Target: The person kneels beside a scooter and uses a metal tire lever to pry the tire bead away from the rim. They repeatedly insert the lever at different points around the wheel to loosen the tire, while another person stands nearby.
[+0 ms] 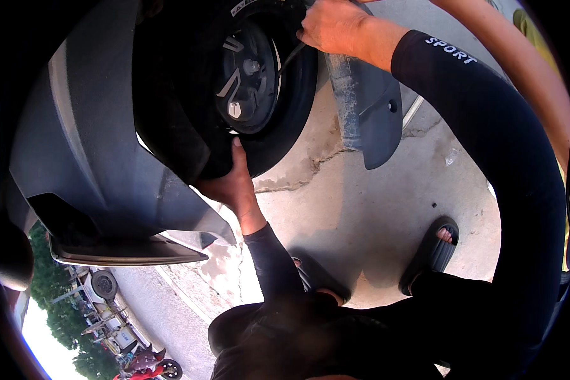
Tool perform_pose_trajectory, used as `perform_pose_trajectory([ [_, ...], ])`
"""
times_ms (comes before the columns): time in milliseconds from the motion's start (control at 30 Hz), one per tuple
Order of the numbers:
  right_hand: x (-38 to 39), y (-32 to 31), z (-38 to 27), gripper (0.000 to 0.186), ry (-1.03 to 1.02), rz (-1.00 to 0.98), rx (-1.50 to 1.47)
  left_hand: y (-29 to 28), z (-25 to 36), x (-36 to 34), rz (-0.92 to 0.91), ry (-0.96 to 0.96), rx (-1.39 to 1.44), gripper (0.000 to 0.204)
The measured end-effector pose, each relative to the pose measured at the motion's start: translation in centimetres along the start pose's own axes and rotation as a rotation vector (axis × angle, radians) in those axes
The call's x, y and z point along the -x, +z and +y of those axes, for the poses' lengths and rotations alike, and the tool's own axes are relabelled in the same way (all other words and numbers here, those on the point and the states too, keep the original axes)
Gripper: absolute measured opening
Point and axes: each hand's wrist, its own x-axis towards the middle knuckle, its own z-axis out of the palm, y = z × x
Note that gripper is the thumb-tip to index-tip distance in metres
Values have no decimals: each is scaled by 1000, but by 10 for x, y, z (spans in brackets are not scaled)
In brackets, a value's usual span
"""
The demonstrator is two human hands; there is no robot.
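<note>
A black tyre (297, 107) on a dark wheel hub (253, 88) with silver accents sits beside a dark grey body panel (88, 126). My left hand (231, 183) grips the tyre at its lower side, thumb up near the rim and fingers hidden behind it. At the top, my right hand (329, 28) is closed on a thin dark rod (289, 58) that reaches down to the wheel's right edge. A dirty grey mudguard (377, 114) hangs just right of the tyre, below my right hand.
Another person's bare arm (519, 73) reaches in from the right. Cracked concrete (367, 209) lies under my sandalled feet (440, 244). At lower left are a roadway (171, 316), trees (44, 266) and parked vehicles with a red two-wheeler (142, 367).
</note>
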Motion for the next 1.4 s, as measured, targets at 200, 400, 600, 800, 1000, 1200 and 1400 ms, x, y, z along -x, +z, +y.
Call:
perform_pose_trajectory([
  [200, 14, -10, -7, 23, 12, -86, -152, 0, -10, -5, -10, 35, 115, 86],
  [400, 27, 10, -4, 23, 44, -48, -191, -3, 2, -9, -107, 25, 4, 76],
  [600, 39, 8, -4, 21, 108, -3, -386, -12, 4, -21, -87, 14, -5, 84],
  [800, 35, 4, -36, 19, 74, 57, -240, -7, 7, -10, -122, -40, 92, 85],
  [1000, 38, 10, -29, 18, 137, 148, -211, 3, 2, -4, 20, -68, 187, 87],
  [1200, 37, 10, -29, 13, 126, 165, -251, 2, 4, -9, 30, -94, 418, 76],
  [1400, 32, 33, 13, 11, 146, 162, -416, 7, 4, -13, -55, -90, 546, 72],
])
